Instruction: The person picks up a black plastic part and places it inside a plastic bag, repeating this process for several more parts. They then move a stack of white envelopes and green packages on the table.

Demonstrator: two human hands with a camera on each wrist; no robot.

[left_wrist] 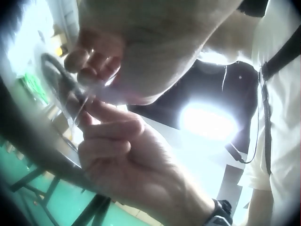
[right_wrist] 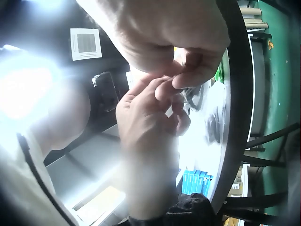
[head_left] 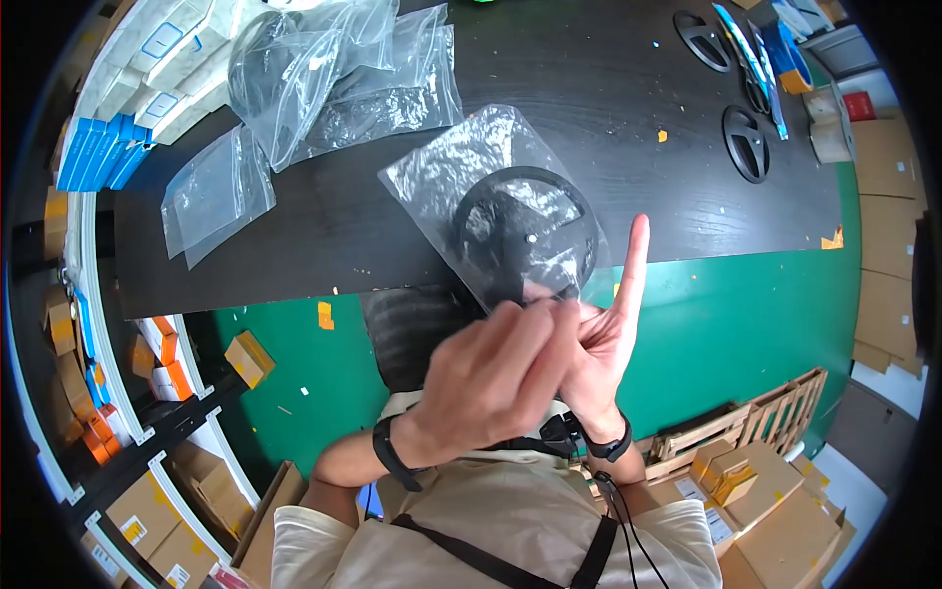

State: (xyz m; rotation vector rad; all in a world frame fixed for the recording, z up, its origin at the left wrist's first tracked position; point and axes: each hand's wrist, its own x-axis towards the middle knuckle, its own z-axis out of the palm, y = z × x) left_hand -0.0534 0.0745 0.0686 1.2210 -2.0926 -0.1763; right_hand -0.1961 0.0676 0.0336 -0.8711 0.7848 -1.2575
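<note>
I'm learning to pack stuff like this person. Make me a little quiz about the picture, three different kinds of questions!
1. True or false: the clear bag being held has a black round reel inside it.
2. Which finger sticks straight up from the right hand?
A. one long finger
B. all five
C. none
3. Fill in: two more black reels lie on the ___ table.

Key: 1 true; 2 A; 3 black. The left hand pinches the bag's edge too.

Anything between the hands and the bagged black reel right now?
Nothing visible. Both the left hand and right hand already pinch the near edge of the clear bag holding the black reel, above the black table.
</note>
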